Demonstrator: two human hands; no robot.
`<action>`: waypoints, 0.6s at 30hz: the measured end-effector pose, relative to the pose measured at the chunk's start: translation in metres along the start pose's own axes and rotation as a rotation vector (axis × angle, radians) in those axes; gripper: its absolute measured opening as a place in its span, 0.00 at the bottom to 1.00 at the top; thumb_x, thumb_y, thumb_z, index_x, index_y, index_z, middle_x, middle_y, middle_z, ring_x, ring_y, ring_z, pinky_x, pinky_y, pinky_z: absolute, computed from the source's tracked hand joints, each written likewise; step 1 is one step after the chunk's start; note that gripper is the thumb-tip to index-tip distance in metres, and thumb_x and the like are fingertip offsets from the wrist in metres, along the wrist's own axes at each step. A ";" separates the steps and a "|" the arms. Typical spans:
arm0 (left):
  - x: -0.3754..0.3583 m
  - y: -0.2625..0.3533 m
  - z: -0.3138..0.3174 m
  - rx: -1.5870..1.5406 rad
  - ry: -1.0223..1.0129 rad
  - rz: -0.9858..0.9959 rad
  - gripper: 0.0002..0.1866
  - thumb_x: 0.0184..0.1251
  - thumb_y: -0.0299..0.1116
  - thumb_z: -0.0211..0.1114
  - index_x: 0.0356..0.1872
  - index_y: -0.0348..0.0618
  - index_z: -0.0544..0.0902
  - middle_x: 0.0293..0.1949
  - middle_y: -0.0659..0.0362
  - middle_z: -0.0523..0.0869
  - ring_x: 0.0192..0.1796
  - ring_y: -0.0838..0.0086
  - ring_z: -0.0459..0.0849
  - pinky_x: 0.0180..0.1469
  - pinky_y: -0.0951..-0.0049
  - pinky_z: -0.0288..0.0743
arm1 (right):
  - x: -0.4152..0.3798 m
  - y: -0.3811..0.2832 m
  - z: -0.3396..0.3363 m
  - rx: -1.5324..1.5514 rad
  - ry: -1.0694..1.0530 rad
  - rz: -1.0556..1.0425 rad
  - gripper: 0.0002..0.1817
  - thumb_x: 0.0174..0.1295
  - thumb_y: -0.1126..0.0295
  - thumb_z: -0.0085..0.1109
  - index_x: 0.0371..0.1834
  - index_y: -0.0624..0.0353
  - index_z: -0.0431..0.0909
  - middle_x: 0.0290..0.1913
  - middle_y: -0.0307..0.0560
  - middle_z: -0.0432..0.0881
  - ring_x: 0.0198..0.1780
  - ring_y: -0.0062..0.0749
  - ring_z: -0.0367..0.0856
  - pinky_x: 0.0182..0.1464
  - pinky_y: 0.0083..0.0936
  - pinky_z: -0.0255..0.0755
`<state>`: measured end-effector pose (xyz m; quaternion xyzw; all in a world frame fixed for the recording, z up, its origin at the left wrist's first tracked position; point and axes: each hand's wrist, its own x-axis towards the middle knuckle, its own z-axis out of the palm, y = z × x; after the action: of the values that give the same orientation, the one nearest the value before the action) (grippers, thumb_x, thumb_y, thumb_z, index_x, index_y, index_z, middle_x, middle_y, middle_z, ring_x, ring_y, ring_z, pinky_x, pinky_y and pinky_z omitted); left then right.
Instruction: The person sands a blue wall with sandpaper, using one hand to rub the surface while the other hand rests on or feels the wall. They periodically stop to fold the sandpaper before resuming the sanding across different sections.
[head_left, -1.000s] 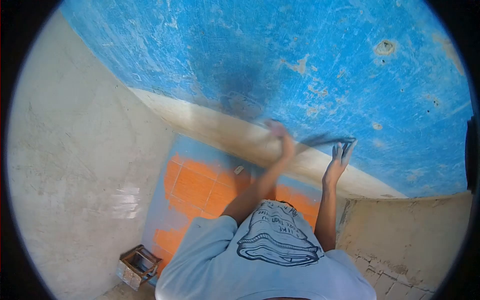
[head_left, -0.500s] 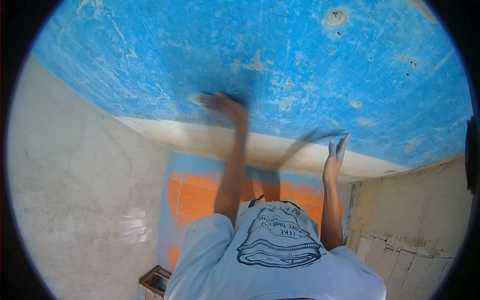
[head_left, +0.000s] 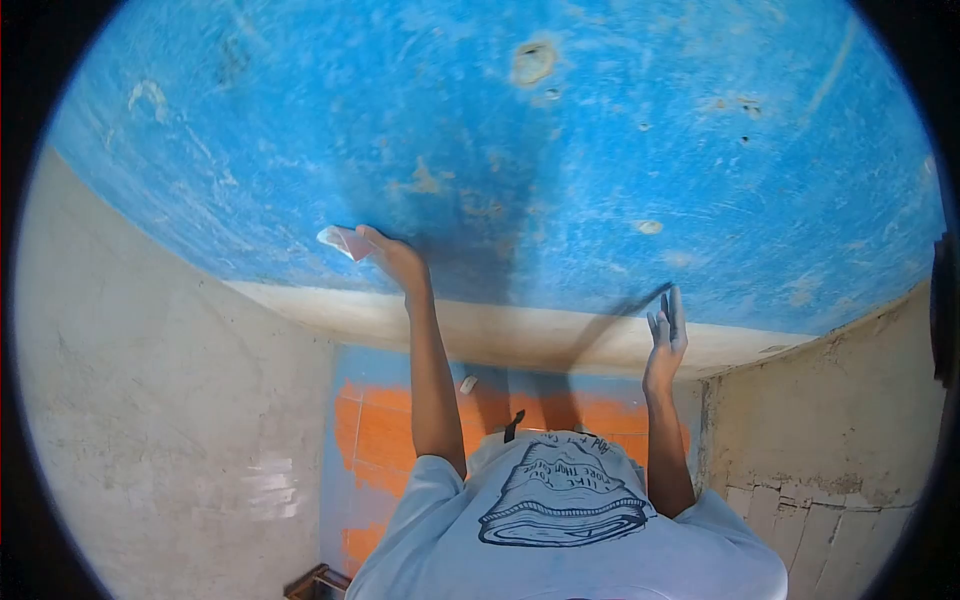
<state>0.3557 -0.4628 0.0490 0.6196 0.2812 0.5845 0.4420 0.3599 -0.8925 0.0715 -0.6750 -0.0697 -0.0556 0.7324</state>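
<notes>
While my left hand (head_left: 395, 258) presses a small pale, pinkish sheet of what looks like sanding paper (head_left: 340, 241) against the scuffed blue painted wall (head_left: 600, 150), my fingers are folded down over its near edge and the far corner sticks out loose to the left. My right hand (head_left: 665, 335) is flat and spread, fingers straight, palm braced on the same wall near the cream unpainted band (head_left: 500, 325) along its lower edge; it grips nothing. The risk I see is the sheet slipping: I hold it by pressure alone, so a hard stroke over one of the chipped pits in the paint could snag the free corner and pull it out, or scrape my knuckles on the rough surface. Leaning with both arms raised, I could also lose my footing if the bracing palm slides on dust. As for containers, a brown box-like crate (head_left: 318, 582) shows only a corner at the bottom edge, on the floor by the orange and blue tiled floor (head_left: 385, 430); I cannot tell what it holds.
</notes>
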 end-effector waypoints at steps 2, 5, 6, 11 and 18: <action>-0.017 -0.002 0.008 0.074 -0.014 0.030 0.38 0.90 0.48 0.36 0.83 0.32 0.32 0.85 0.39 0.31 0.87 0.54 0.33 0.85 0.56 0.33 | 0.013 0.003 -0.024 0.019 0.078 -0.062 0.29 0.82 0.73 0.43 0.84 0.63 0.55 0.85 0.57 0.54 0.84 0.47 0.55 0.79 0.44 0.64; -0.138 0.057 0.067 0.147 -0.016 0.114 0.39 0.90 0.45 0.38 0.83 0.29 0.33 0.85 0.39 0.28 0.87 0.48 0.28 0.85 0.52 0.26 | 0.032 -0.008 -0.044 -0.054 0.231 -0.186 0.29 0.81 0.74 0.43 0.84 0.61 0.55 0.86 0.55 0.52 0.85 0.47 0.52 0.81 0.45 0.58; -0.180 0.053 0.081 0.192 -0.088 0.101 0.39 0.89 0.45 0.38 0.83 0.29 0.33 0.85 0.39 0.28 0.86 0.47 0.27 0.85 0.52 0.25 | 0.037 -0.023 -0.043 -0.114 0.297 -0.229 0.30 0.81 0.73 0.43 0.85 0.61 0.55 0.86 0.55 0.51 0.86 0.47 0.50 0.82 0.46 0.56; -0.237 0.090 0.092 -0.050 -0.291 -0.081 0.43 0.89 0.52 0.39 0.82 0.33 0.26 0.84 0.42 0.21 0.86 0.55 0.21 0.84 0.49 0.21 | 0.064 -0.054 -0.072 -0.288 0.353 -0.338 0.32 0.82 0.64 0.45 0.86 0.57 0.52 0.89 0.55 0.38 0.88 0.50 0.40 0.83 0.49 0.50; -0.069 0.104 0.058 0.030 0.037 -0.092 0.42 0.88 0.55 0.34 0.83 0.32 0.30 0.85 0.41 0.26 0.87 0.51 0.26 0.85 0.52 0.28 | 0.057 -0.037 -0.130 -0.157 0.377 -0.216 0.31 0.82 0.66 0.45 0.86 0.58 0.53 0.88 0.55 0.43 0.88 0.47 0.40 0.85 0.44 0.45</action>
<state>0.3836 -0.5821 0.1118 0.6016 0.3262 0.5707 0.4539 0.4135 -1.0240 0.1077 -0.6962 0.0010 -0.2640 0.6675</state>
